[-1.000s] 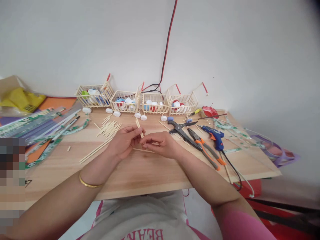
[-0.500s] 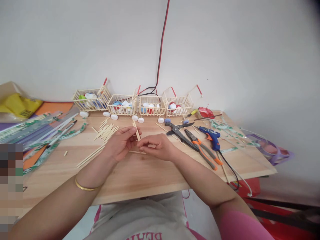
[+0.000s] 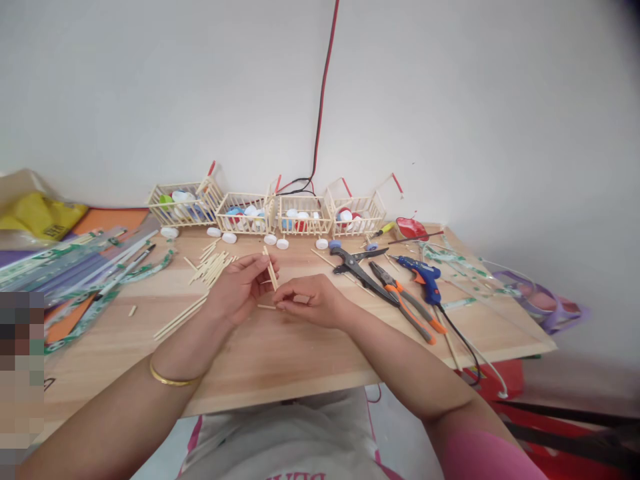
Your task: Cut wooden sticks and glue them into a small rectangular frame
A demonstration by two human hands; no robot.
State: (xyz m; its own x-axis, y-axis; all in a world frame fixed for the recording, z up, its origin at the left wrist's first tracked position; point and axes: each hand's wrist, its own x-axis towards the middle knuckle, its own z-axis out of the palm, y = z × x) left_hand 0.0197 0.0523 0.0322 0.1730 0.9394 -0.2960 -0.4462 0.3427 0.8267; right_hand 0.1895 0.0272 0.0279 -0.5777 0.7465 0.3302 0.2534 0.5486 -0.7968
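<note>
My left hand [image 3: 241, 285] is closed, pinching a pair of short thin wooden sticks [image 3: 271, 268] between thumb and fingers, held slanting above the table. Close by on the right, my right hand [image 3: 311, 300] has its fingertips pressed together at the sticks' lower end. What those fingertips hold, if anything, is too small to make out. Just under them another wooden stick [image 3: 266, 307] lies on the tabletop. A loose pile of short sticks [image 3: 213, 265] is behind my left hand, and longer sticks [image 3: 179, 319] lie beside that wrist.
Several miniature stick-built shopping carts [image 3: 304, 215] filled with bottle caps line the wall. On the right lie black cutters [image 3: 357, 270], orange-handled pliers [image 3: 407, 303] and a blue glue gun [image 3: 423, 273] with its cord. Plastic-wrapped sticks [image 3: 95, 267] cover the left side of the wooden table [image 3: 280, 367].
Both hands stay close together. My right fingertips have dropped slightly along the sticks, and the whole view has shifted a little.
</note>
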